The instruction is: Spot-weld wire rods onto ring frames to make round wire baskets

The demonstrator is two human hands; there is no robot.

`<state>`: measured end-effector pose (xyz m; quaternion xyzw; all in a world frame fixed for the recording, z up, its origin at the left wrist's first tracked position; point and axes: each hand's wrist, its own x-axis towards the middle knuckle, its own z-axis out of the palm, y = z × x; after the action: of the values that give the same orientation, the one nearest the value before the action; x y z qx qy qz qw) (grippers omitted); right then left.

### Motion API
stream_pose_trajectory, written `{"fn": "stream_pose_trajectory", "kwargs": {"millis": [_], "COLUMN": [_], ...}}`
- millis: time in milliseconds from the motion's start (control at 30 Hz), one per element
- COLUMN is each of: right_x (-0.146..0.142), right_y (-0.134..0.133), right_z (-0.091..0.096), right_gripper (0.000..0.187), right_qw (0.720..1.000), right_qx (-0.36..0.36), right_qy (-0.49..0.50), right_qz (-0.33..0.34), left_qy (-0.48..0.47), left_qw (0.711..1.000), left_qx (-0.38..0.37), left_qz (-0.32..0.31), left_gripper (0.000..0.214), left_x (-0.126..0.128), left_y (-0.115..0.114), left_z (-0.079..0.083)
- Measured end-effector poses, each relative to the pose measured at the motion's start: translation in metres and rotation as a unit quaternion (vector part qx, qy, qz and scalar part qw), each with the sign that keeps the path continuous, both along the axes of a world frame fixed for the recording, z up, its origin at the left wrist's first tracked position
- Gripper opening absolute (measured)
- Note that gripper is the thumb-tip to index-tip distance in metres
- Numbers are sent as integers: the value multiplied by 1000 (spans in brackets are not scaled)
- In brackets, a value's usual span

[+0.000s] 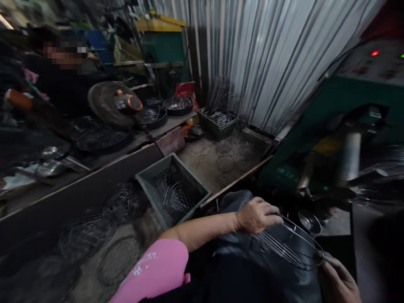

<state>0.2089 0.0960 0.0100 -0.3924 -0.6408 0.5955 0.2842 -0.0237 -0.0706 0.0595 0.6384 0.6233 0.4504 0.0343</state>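
A wire rack (284,248) of thin metal rods with a curved rim lies tilted over my lap, above a dark apron (236,202). My left hand (257,215) is closed on the rack's far left edge, fingers wrapped over the rim. At the near right edge, my right hand (339,275) pinches the rim between thumb and fingers; part of this hand is dim. A pink sleeve (158,269) covers my left upper arm. Left of the rack stands a green plastic crate (148,185) with several wire pieces (176,195) inside.
A green machine (315,113) stands at my right, a metal bowl (309,221) below it. Wire racks (88,231) lie piled on the floor at left. A fan (113,103) and a co-worker (63,84) are beyond the low board (94,181). Another crate (217,124) stands by the corrugated wall (252,54).
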Motion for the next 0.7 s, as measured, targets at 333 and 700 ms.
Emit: {"fn": "stream_pose_trajectory", "kwargs": {"millis": [333,700], "right_x": [-8,-5], "right_y": [7,-12], "right_z": [-26,3], "right_gripper": [26,27], "right_qw": [998,986], "right_qx": [-41,156], "right_qy": [52,15], "right_qz": [-17,-51], "left_qy": [58,-165], "left_qw": [997,976], "left_qx": [-38,-134], "left_qz": [-20,-42], "left_gripper": [35,27], "left_x": [8,9], "left_y": [8,22], "left_z": [-22,-25]}}
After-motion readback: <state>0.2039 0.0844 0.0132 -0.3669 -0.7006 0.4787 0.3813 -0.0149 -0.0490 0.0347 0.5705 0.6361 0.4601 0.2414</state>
